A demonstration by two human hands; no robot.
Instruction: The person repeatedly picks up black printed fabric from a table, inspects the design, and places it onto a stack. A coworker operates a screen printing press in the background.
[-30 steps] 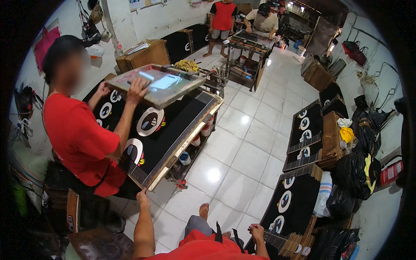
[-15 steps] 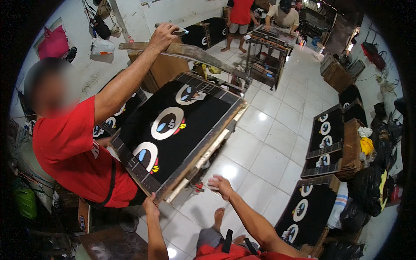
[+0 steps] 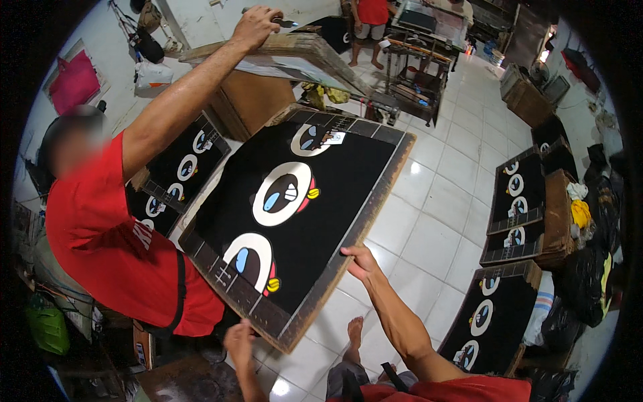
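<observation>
In the head view, a flat board (image 3: 376, 193) carrying black fabric (image 3: 338, 214) with three ring-shaped prints (image 3: 281, 194) is seen at the centre, its long edges running from 1 to 7 o'clock. Its 4 o'clock edge is gripped by the right hand (image 3: 362, 262), the thumb laid over the rim. The left hand (image 3: 239, 338), at 7 o'clock, is blurred; whether the board is held by it cannot be told, and any support beneath is hidden. Were the weight borne by the right hand alone, the board could be twisted or dropped at that corner. If the ink is wet, the prints could be smeared by a thumb slid inward. Toward 11 o'clock, a wooden frame (image 3: 295, 48) is held raised by a co-worker's hand (image 3: 258, 25); if that grip were lost, the board's far end could be struck. At 9 o'clock, the co-worker's red shirt (image 3: 84, 234) could be brushed by a wide swing.
</observation>
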